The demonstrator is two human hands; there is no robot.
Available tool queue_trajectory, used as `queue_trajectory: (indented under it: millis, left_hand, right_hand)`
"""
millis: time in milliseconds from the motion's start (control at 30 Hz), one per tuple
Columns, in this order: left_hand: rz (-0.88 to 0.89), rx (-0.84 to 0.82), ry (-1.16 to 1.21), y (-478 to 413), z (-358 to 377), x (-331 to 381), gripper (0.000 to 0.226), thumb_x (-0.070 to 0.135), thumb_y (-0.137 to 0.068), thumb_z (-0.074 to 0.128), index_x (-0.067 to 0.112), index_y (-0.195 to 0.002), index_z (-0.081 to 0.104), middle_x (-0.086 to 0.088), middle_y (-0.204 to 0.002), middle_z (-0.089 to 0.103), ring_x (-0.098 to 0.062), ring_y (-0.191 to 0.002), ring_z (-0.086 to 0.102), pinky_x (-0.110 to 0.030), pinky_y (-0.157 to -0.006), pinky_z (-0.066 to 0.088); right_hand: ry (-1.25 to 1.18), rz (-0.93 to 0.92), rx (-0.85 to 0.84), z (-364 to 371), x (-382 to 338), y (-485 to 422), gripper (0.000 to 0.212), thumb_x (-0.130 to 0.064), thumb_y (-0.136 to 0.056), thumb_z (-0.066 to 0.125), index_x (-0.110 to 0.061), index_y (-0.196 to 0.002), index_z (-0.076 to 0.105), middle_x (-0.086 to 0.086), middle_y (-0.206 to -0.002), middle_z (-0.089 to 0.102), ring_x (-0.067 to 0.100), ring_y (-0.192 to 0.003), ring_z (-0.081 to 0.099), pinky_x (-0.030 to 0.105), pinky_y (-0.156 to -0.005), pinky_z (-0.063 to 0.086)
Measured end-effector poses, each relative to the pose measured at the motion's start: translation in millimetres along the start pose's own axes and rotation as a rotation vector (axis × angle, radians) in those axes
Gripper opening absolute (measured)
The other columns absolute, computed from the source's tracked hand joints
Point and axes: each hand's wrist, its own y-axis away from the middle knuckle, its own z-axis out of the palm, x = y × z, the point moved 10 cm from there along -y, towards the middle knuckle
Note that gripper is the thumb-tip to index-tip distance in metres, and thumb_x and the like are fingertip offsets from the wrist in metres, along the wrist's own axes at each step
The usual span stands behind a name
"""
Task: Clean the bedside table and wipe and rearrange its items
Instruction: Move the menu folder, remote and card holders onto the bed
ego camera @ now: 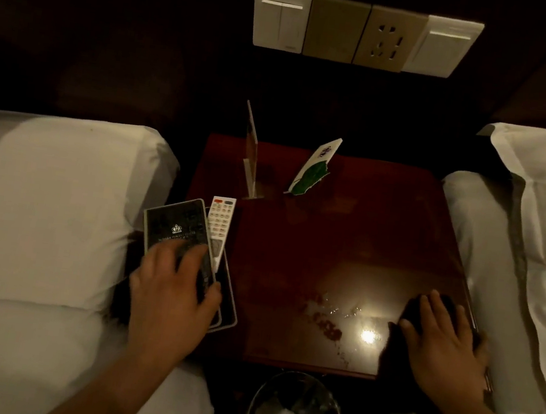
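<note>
Fingers of the right hand are pressing flat on the dark cloth at the bedside table's front-right corner, wet smear sitting just left of them, left hand busy gripping the booklet.

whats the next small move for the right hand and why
Probably slide the right hand and the cloth under it leftward over the wet smears near the table's front edge. The left hand holds the booklet and remote at the left side, so that path looks free.
</note>
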Motion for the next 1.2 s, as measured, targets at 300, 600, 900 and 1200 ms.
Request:
queue_trajectory:
  millis: [300,600,900,1200]
  left_hand:
    - [-0.357,-0.201,0.094,-6,44,-42,0.115,0.075,-0.066,0.067,0.025,-0.154,0.014,-0.013,-0.161,0.005,-0.037,-0.148,0.008,-0.064,-0.108,0.033]
    - [-0.403,-0.221,0.142,-3,53,-66,0.117,0.062,-0.062,0.077,0.034,-0.156,0.014,-0.018,-0.162,-0.002,-0.049,-0.139,0.024,-0.057,-0.11,0.03]
    - [-0.438,-0.198,0.425,2,51,-93,0.098,0.063,-0.066,0.075,0.052,-0.148,0.023,-0.006,-0.137,0.036,-0.034,-0.128,0.045,-0.052,-0.105,0.043]
    - [-0.813,-0.166,0.906,1,71,-124,0.041,0.011,-0.064,0.089,0.023,-0.097,0.07,0.0,-0.093,0.077,-0.025,-0.09,0.073,-0.046,-0.087,0.057]
  right_hand:
    - [-0.177,-0.377,0.213,-32,-131,24,0.049,-0.028,-0.082,0.073,-0.01,-0.126,0.06,0.011,-0.13,0.06,0.033,-0.121,0.05,0.048,-0.102,0.041]
    - [-0.973,-0.071,-0.091,-56,-201,-56,0.052,-0.038,-0.092,0.061,-0.016,-0.137,0.047,-0.004,-0.107,0.064,0.017,-0.096,0.064,0.04,-0.084,0.056]
    - [-1.333,0.237,-0.105,-58,-220,-118,0.036,-0.037,-0.089,0.068,-0.016,-0.107,0.047,-0.001,-0.081,0.055,0.022,-0.073,0.066,0.032,-0.057,0.057]
    - [-1.428,0.288,-0.145,-50,-223,-131,0.024,-0.01,-0.097,0.055,-0.012,-0.121,0.051,0.015,-0.104,0.059,0.029,-0.072,0.066,0.034,-0.053,0.058]
